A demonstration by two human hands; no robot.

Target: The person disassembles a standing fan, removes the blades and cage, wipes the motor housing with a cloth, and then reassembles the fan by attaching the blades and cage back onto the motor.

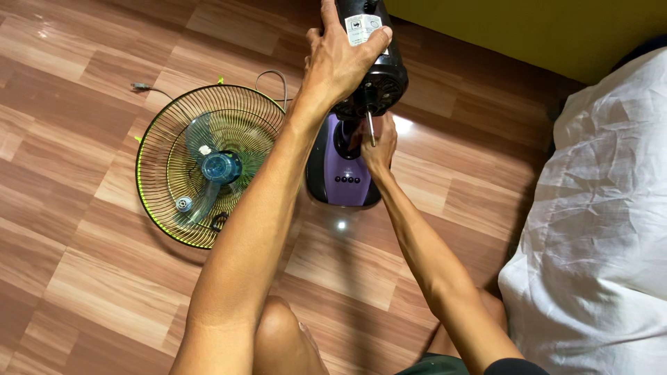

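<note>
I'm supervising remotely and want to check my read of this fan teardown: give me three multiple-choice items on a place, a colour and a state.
1. Where does the wire grille lie?
A. on the floor, to the left of the fan base
B. on the white sheet
C. on top of the motor housing

2. What colour is the fan base's top?
A. red
B. purple
C. white

3. What is the left hand doing?
A. resting flat on the floor
B. gripping the black motor housing
C. holding the blade

Answers:
1 A, the grille with the blade in it lies flat on the wood floor.
2 B, a purple panel with black sides.
3 B, its fingers wrap the housing, while the right hand works below it.
</note>
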